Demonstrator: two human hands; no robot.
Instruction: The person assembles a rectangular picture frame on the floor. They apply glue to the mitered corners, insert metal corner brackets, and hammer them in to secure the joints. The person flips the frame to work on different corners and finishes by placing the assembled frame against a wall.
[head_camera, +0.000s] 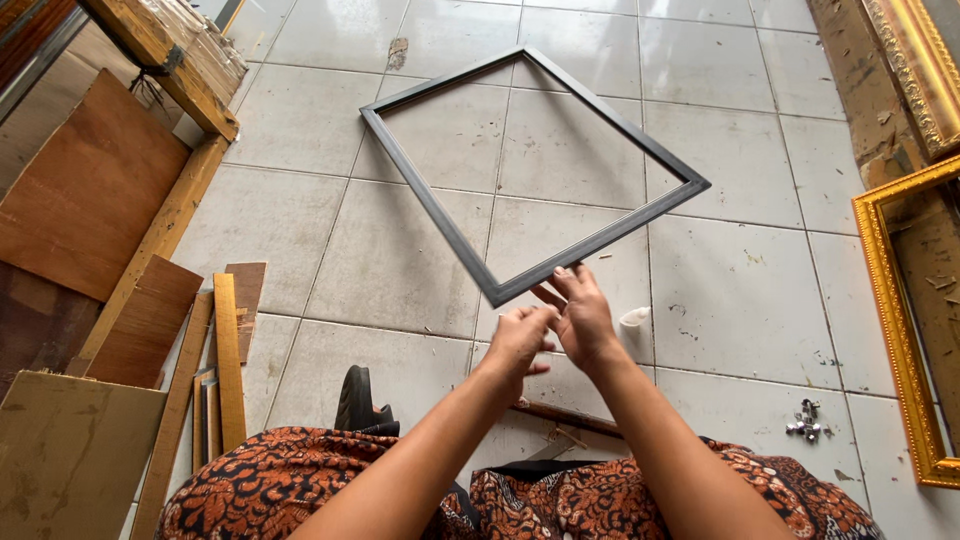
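An empty dark grey picture frame (441, 214) lies flat on the pale tiled floor (760, 300), turned like a diamond. My right hand (583, 318) reaches forward with its fingers spread, and the fingertips rest at the frame's near rail close to its lowest corner. My left hand (518, 342) is just beside it, fingers loosely bent and touching the right palm. Neither hand holds anything. Both bare forearms stretch out over my lap, which is covered by orange and black patterned cloth (280, 480).
Wooden boards (90, 190) and loose strips (227, 350) are stacked at the left. Ornate gold frames (893, 320) lean at the right. A black sandal (356, 400), a thin wooden stick (565, 417), a white scrap (635, 316) and a small metal piece (805, 420) lie on the tiles.
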